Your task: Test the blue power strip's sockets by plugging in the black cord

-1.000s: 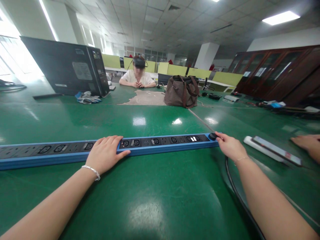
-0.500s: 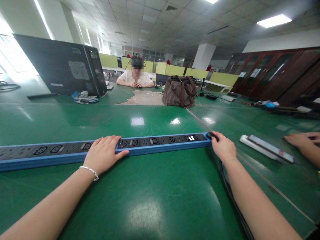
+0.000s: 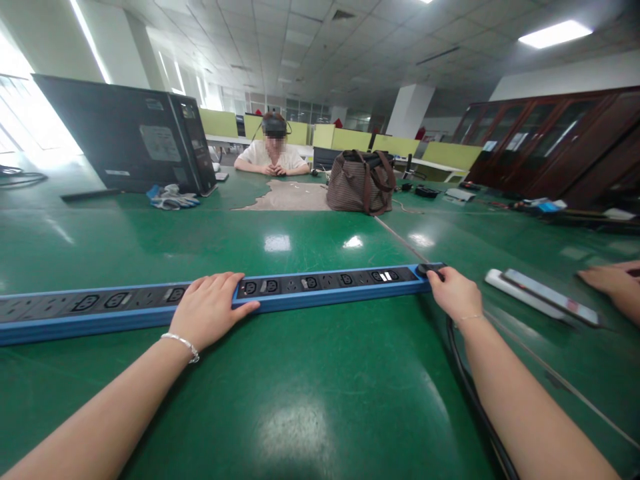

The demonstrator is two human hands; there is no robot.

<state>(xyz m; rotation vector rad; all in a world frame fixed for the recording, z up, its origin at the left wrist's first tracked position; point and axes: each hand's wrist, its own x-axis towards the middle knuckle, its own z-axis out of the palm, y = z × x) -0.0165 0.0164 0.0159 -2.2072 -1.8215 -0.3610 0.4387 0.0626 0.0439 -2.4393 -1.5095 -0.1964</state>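
Observation:
A long blue power strip [image 3: 325, 293] with black sockets lies across the green table [image 3: 300, 373]. My left hand [image 3: 207, 310] wraps over it left of the middle, thumb along the near side. At the strip's right end, my right hand [image 3: 456, 293] is closed on the black cable [image 3: 463, 373], beside the round black fitting where it joins the strip. From there the cable runs down under my right forearm toward the near edge. The fingertips of my right hand are partly hidden.
A black computer case [image 3: 130, 140] and gloves [image 3: 173, 197] stand back left. Behind the strip are a brown bag [image 3: 357, 183] and a seated person [image 3: 273, 150]. To the right lie a white bar [image 3: 523, 293], a phone [image 3: 550, 293] and another person's hand [image 3: 613, 283].
My right hand has shifted slightly to the right along the cable, away from the strip's end. My left hand keeps its place on the strip.

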